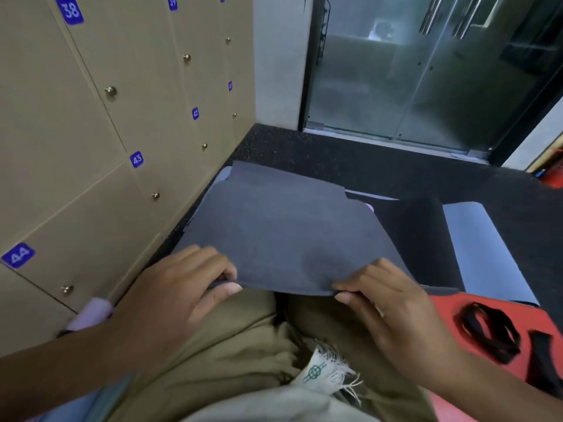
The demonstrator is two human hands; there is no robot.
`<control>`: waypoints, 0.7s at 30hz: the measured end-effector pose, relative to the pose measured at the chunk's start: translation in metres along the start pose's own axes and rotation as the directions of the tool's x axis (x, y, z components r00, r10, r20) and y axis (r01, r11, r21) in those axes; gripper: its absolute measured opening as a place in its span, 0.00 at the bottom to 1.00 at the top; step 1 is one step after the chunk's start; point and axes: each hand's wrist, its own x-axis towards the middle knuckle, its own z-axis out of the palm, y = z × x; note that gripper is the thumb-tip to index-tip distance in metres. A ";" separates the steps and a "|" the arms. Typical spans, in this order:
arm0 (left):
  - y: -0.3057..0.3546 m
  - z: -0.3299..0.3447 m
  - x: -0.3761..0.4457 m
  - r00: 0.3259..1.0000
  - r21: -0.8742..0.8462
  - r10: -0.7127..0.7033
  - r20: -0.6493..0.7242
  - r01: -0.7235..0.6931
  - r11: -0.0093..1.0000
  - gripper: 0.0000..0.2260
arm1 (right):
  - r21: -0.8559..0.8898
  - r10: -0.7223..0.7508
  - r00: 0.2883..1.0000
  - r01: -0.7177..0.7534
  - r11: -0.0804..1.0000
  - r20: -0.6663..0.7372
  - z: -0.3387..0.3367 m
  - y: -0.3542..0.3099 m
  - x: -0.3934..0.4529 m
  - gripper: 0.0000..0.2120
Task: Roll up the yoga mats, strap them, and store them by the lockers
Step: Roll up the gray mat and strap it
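A dark grey yoga mat (274,220) lies unrolled ahead of my knees, its near edge lifted off the floor. My left hand (176,293) pinches that near edge on the left, and my right hand (387,303) pinches it on the right. A light blue mat (484,248) lies flat to the right, and a red mat (463,312) sits at my right side. Black straps (487,333) lie on the red mat. A lilac rolled mat end (91,312) shows by the lockers at left.
Tan lockers (76,132) with blue number tags line the left wall. Glass sliding doors (426,71) stand ahead beyond the black speckled floor (365,159). Orange and red items (551,172) lie at the far right edge.
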 end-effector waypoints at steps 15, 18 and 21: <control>0.021 0.029 -0.013 0.986 -0.022 -0.090 0.137 0.094 0.995 0.14 | 0.174 0.276 0.957 -0.288 0.942 0.089 0.012 -0.003 -0.026 0.04; 0.015 0.037 -0.009 0.940 -0.121 -0.248 0.235 0.281 0.952 0.14 | 0.206 0.316 0.939 -0.338 0.918 0.135 0.013 -0.001 -0.024 0.06; 0.011 0.044 -0.002 0.896 -0.129 -0.319 0.310 0.372 0.919 0.15 | 0.225 0.363 0.916 -0.395 0.891 0.170 0.015 0.004 -0.018 0.06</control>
